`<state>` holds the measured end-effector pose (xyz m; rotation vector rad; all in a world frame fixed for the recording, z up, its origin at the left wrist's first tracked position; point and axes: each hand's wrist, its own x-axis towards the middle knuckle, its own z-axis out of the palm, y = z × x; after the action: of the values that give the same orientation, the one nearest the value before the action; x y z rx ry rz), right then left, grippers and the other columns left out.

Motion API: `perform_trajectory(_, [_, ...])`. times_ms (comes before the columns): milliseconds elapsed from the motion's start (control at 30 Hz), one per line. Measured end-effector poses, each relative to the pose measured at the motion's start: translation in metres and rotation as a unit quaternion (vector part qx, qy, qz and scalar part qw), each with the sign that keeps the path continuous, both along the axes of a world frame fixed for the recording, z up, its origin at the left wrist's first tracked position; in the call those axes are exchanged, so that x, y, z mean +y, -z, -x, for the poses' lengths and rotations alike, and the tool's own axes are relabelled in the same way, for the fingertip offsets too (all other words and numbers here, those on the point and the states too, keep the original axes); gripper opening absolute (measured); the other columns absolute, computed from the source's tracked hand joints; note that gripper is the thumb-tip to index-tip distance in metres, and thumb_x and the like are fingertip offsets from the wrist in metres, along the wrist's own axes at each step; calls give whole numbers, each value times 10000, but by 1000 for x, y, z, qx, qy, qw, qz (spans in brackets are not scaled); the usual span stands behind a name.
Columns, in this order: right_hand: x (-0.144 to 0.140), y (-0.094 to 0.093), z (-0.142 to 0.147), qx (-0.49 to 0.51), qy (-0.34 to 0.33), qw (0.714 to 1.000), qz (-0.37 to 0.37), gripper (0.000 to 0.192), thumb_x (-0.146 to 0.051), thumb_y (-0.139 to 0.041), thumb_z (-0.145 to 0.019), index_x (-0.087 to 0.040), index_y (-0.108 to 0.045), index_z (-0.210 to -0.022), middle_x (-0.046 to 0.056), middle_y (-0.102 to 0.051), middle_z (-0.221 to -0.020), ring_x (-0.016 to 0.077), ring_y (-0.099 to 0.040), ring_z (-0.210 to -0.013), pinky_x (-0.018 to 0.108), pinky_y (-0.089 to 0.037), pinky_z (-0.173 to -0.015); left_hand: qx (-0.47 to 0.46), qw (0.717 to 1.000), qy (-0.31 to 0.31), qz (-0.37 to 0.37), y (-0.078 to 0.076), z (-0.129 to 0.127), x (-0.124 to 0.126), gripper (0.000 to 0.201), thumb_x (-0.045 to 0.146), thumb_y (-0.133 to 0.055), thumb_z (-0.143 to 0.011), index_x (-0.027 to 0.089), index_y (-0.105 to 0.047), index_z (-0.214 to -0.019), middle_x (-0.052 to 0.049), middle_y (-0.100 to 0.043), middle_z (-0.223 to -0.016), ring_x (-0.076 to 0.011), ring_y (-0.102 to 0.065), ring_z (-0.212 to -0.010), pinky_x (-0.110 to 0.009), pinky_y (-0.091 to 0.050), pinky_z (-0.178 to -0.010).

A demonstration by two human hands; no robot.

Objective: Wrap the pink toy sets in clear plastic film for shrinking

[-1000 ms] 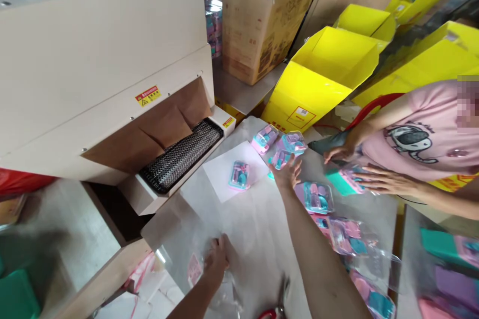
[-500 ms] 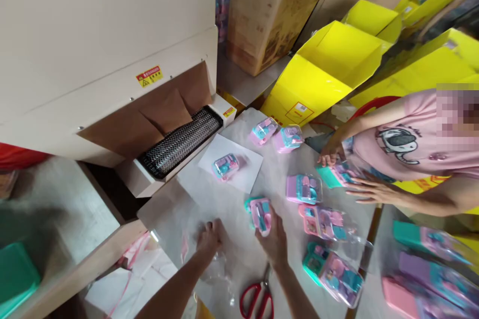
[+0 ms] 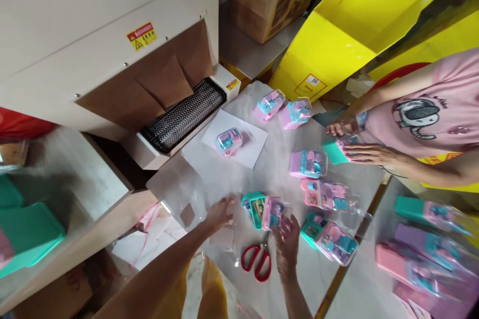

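Observation:
My right hand [image 3: 287, 244] grips the near end of a toy case, whose pink clear-topped part [image 3: 274, 213] shows pink and teal pieces inside. Against its left side lies a teal part [image 3: 255, 209] with a picture insert. My left hand [image 3: 220, 213] is open, fingers stretched toward the teal part but apart from it. Clear plastic film [image 3: 224, 241] lies under and beside that hand. Just below the toy case rest red-handled scissors [image 3: 257, 259]. Farther off, another toy case [image 3: 229, 141] sits on a white sheet [image 3: 255, 152].
A machine with a metal mesh conveyor [image 3: 187, 114] and a warning label [image 3: 142, 36] stands at the left. Several toy cases [image 3: 309, 163] lie to the right on the table. A co-worker's hands [image 3: 368, 152] hold a teal case [image 3: 336, 151]. Yellow cartons [image 3: 333, 35] stand behind.
The toy case has been spread, so the teal part now shows beside the pink one. My left hand has opened and moved right toward it. The camera view has shifted.

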<state>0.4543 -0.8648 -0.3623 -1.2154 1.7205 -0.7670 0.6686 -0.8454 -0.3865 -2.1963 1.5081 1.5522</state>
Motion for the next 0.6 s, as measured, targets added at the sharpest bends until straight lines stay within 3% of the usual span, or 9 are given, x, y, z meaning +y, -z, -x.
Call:
perform_trajectory(300, [-5,10,45,-87,74,993,-34,698,-449,-670,-662,-223,-395,-1263,94,-560,-1111,229,-559,-1019,427,-473,-856,43,999,29,-5,-10,23,-13,768,341,-573,-788,297,-168,-1439,-72,-566,-1195,-253,-593,-1031,-322,-445,-844])
perform_trajectory(500, [-3,15,22,-69,-9,997,-20,730,-445,-698,-625,-214,-412,-1255,130,-547,-1182,252,-558,-1047,456,-452,-883,31,997,76,-7,-8,33,-14,789,378,-546,-814,292,-95,-1455,-83,-549,-1191,-250,-606,-998,-312,-453,-820])
perform_trajectory(600, [-5,15,11,-61,18,998,-3,726,-461,-674,-645,-214,-390,-1267,136,-533,-1191,247,-559,-1041,461,-446,-890,21,997,72,-10,-9,36,-15,789,370,-539,-816,273,-91,-1458,-92,-557,-1185,-245,-606,-996,-307,-451,-816])
